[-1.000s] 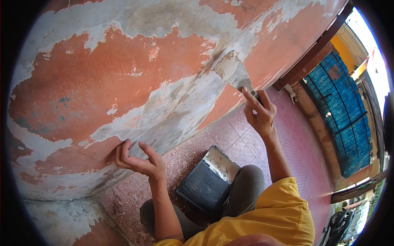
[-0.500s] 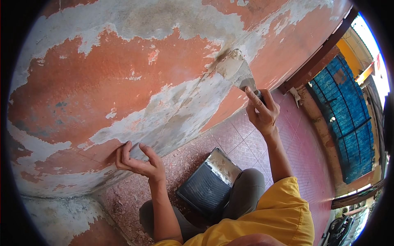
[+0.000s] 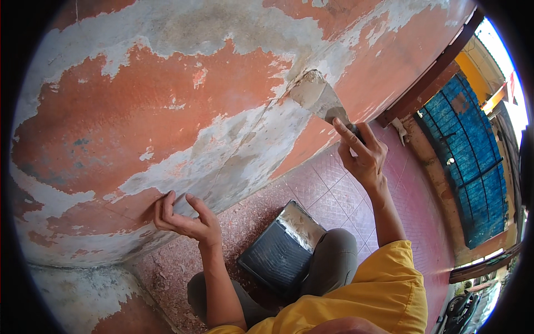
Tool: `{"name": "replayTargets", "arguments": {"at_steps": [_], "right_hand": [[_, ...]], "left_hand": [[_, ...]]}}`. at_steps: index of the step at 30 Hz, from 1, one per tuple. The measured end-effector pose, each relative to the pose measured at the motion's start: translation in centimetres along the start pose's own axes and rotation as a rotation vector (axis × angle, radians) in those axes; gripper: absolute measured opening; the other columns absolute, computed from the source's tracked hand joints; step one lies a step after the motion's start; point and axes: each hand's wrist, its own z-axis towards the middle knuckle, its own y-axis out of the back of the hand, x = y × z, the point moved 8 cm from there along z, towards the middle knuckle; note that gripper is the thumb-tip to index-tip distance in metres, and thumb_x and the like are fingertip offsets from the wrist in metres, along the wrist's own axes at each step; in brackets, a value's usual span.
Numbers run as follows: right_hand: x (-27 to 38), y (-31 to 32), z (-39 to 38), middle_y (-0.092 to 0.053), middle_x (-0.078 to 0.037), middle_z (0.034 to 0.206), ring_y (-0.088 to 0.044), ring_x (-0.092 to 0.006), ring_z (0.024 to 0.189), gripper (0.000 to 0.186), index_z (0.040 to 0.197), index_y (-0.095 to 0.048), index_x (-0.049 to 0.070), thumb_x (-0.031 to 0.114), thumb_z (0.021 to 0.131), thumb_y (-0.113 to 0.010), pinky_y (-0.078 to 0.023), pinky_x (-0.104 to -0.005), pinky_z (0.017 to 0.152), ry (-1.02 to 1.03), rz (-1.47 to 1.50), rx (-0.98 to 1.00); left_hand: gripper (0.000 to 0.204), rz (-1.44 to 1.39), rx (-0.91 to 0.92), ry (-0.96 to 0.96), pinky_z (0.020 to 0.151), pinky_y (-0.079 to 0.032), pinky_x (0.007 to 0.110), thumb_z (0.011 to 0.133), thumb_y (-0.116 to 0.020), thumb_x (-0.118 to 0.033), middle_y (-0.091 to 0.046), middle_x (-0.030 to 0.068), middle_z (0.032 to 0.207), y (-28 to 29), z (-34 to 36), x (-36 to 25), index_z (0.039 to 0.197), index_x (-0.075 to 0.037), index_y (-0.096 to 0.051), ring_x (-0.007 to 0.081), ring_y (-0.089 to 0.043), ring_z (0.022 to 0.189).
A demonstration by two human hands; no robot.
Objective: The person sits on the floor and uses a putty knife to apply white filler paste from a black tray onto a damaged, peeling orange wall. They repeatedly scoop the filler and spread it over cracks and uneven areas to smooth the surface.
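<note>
My right hand [image 3: 365, 157] grips the dark handle of a putty knife [image 3: 328, 100], index finger stretched along it. The wide blade lies against the peeling wall [image 3: 183, 94], its tip over a crack in a grey, bare patch. Pale paste or dust coats part of the blade. Lower on the wall, at left, my left hand [image 3: 192, 221] has its thumb apart from its bent fingers. Its fingertips rest at the wall surface, and nothing shows between them. Orange paint and whitish bare areas surround both hands.
A black paint tray [image 3: 281, 256] with pale residue stands by my knees on the pink tiled floor [image 3: 328, 178]. Paint flakes [image 3: 167, 273] litter the floor along the wall. A blue panel with dark bars [image 3: 464, 161] stands at right. Another peeling wall meets this one at lower left.
My right hand has shifted slightly right and down, with the putty knife still against the wall. My left hand stays at nearly the same spot. The whole view has shifted a little.
</note>
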Motion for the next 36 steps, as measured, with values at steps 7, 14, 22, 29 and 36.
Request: {"name": "replayTargets", "arguments": {"at_steps": [7,14,22,29,36], "right_hand": [[1.6,2.6,1.0,-0.056,0.000,0.073,-0.052,-0.0105,0.050,0.063,0.126,-0.065,0.027,-0.002,0.070,-0.069,-0.045,-0.0273,0.043,0.059,-0.048,-0.018],[0.8,1.9,1.2,-0.057,-0.001,0.075,-0.053,-0.0114,0.051,0.063,0.126,-0.064,0.027,-0.002,0.070,-0.069,-0.046,-0.0276,0.045,-0.052,-0.071,0.020],[0.8,2.9,1.0,-0.057,-0.001,0.074,-0.053,-0.0126,0.052,0.064,0.124,-0.066,0.026,-0.003,0.068,-0.069,-0.046,-0.0277,0.046,-0.037,-0.069,-0.036],[0.1,1.9,0.8,-0.057,-0.002,0.075,-0.054,-0.0134,0.052,0.063,0.124,-0.066,0.025,-0.004,0.068,-0.069,-0.046,-0.0276,0.047,-0.103,-0.083,-0.032],[0.7,2.4,0.9,-0.059,-0.002,0.078,-0.054,-0.0130,0.053,0.062,0.124,-0.066,0.024,-0.004,0.068,-0.069,-0.046,-0.0277,0.047,-0.058,-0.037,-0.094]], "left_hand": [[0.029,-0.020,-0.003,0.028,0.093,-0.034,0.046,0.087,-0.054,-0.004,-0.038,0.0171,0.117,0.0,0.0,0.0,0.115,0.001,-0.047,0.0303,-0.038,0.110],[0.029,0.002,0.010,-0.006,0.082,-0.045,0.036,0.087,-0.053,-0.003,-0.037,0.0175,0.116,0.0,0.1,-0.2,0.115,0.003,-0.047,0.0277,-0.040,0.107],[0.028,0.048,0.026,0.001,0.084,-0.043,0.037,0.088,-0.054,-0.004,-0.038,0.0174,0.116,0.1,0.1,-0.3,0.115,0.002,-0.047,0.0281,-0.040,0.107],[0.029,-0.041,-0.006,0.012,0.082,-0.045,0.035,0.087,-0.053,-0.002,-0.037,0.0174,0.117,0.0,0.0,0.0,0.115,0.002,-0.047,0.0271,-0.040,0.107],[0.029,0.064,0.023,-0.029,0.082,-0.046,0.035,0.087,-0.053,-0.001,-0.037,0.0178,0.117,0.2,0.4,-0.7,0.115,0.003,-0.046,0.0274,-0.040,0.107]]}}
